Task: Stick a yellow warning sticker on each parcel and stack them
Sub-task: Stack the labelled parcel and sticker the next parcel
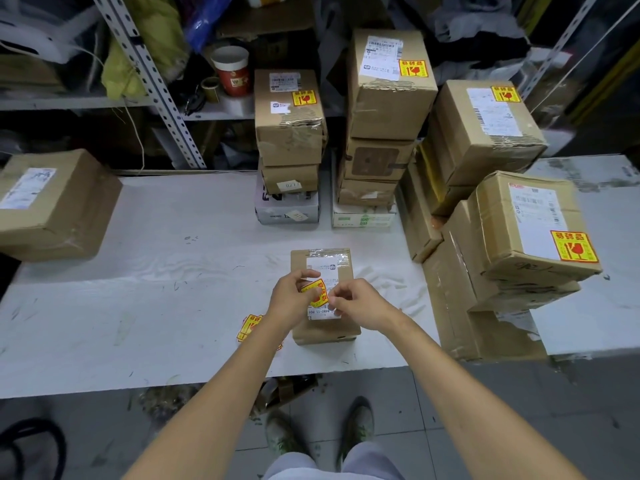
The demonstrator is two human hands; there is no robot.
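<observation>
Near the middle of the table's (156, 306) front edge, a small parcel (325, 329) lies flat, and over its label the left hand (291, 301) and right hand (358, 303) each pinch a yellow warning sticker (318, 292) between thumb and fingertips.

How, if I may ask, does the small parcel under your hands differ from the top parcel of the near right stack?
The small parcel lies directly on the table; the top parcel sits on a stack. The top parcel bears a yellow sticker; the small parcel's loose sticker is pinched above it by the left hand and right hand. Both are brown cardboard with white labels.
</observation>
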